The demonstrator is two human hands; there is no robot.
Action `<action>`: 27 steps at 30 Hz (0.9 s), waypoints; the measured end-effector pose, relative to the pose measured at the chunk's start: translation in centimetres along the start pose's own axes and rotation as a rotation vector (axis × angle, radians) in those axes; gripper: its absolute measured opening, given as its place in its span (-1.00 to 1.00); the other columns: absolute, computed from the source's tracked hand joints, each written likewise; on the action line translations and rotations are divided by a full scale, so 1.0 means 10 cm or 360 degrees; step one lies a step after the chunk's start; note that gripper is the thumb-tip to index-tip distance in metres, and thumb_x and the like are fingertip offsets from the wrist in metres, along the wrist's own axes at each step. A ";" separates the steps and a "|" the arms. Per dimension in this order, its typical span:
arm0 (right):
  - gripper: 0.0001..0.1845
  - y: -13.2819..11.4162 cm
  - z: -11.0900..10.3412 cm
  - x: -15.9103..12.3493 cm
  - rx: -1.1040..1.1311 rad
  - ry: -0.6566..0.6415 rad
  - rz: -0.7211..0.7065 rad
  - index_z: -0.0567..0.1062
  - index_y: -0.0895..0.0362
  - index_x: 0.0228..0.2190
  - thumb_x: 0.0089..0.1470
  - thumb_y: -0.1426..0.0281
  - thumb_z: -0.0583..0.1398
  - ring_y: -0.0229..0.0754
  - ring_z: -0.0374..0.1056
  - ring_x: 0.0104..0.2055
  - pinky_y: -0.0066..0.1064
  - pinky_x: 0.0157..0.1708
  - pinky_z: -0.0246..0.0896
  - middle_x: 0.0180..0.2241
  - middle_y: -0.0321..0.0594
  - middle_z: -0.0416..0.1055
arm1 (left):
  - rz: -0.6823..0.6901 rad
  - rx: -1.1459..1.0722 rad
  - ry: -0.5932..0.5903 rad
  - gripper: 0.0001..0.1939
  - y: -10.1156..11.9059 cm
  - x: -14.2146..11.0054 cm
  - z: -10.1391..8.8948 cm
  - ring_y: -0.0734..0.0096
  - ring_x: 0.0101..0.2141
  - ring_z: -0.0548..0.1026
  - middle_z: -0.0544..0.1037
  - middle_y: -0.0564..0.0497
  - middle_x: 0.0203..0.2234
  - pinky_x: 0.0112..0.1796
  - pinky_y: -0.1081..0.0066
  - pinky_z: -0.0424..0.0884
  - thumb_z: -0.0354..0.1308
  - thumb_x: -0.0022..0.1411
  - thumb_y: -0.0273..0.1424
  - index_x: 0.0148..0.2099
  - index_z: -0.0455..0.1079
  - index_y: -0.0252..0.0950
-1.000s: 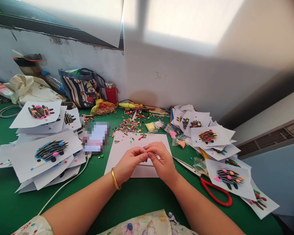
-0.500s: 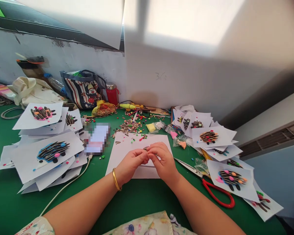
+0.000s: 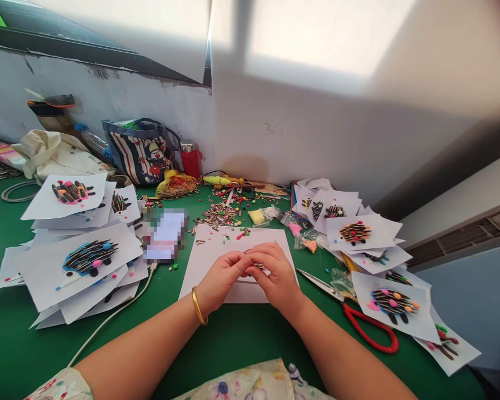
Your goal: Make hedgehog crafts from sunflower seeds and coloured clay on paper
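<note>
Over a white sheet of paper, my left hand and my right hand meet, thumbs and fingertips pressed together. Striped sunflower seeds show in the gap under the fingers. What the fingertips pinch is hidden by the fingers. Beneath the hands a second paper edge shows on the sheet. Just beyond the hands, a few loose seeds and small green and pink clay bits lie on the sheet.
Paper cards with seed hedgehogs are piled at left and right. Red-handled scissors lie right of the sheet. A phone with a white cable lies left. Behind are scattered seeds, clay packets, a bag and a red bottle.
My right hand's fingers have curled slightly closer over my left fingertips, and more of the striped seeds shows below them. The rest of the table looks the same.
</note>
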State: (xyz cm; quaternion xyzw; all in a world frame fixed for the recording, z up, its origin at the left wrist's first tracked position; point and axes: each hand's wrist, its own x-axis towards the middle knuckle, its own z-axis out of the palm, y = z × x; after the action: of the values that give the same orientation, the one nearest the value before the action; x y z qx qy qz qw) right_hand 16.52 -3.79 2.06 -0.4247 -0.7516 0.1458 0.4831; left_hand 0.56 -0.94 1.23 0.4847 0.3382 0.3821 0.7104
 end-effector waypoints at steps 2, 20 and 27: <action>-0.86 0.01 0.00 0.00 0.0006 0.0018 -0.0017 0.54 -0.02 -0.18 0.20 0.36 0.22 -0.06 0.35 -0.03 -0.12 -0.02 0.31 -0.19 -0.19 0.51 | 0.0007 -0.0010 -0.0013 -0.66 -0.01 0.00 0.00 0.40 -0.35 0.39 0.45 0.03 -0.45 -0.24 0.38 0.32 0.25 0.18 -0.12 -0.35 0.45 -0.34; -0.70 -0.16 0.22 -0.07 -0.0387 -0.0182 -0.0459 0.53 0.03 -0.04 0.30 0.26 0.09 -0.11 0.35 0.00 -0.15 0.09 0.20 -0.05 -0.26 0.55 | -0.0349 -0.1341 0.0121 -0.32 0.24 -0.05 0.07 0.10 0.02 0.48 0.50 -0.27 -0.03 0.05 0.19 0.39 -0.18 0.33 0.11 0.01 0.43 -0.38; -0.08 -0.20 0.30 -0.15 -0.0673 -0.0595 -0.0564 0.16 0.13 0.28 0.15 -0.24 -0.11 0.03 -0.11 0.40 0.11 0.37 -0.64 0.28 -0.15 0.20 | -0.0078 -0.1572 0.0230 -0.24 0.30 0.06 -0.17 0.04 0.13 0.41 0.45 -0.26 0.09 0.11 0.02 0.35 -0.23 0.28 0.19 0.12 0.36 -0.31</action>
State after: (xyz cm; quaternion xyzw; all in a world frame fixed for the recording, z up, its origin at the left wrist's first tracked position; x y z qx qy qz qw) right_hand 13.27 -5.55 0.96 -0.3441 -0.9031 -0.0241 0.2558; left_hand -1.26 1.01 3.44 0.0546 0.1764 0.5124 0.8387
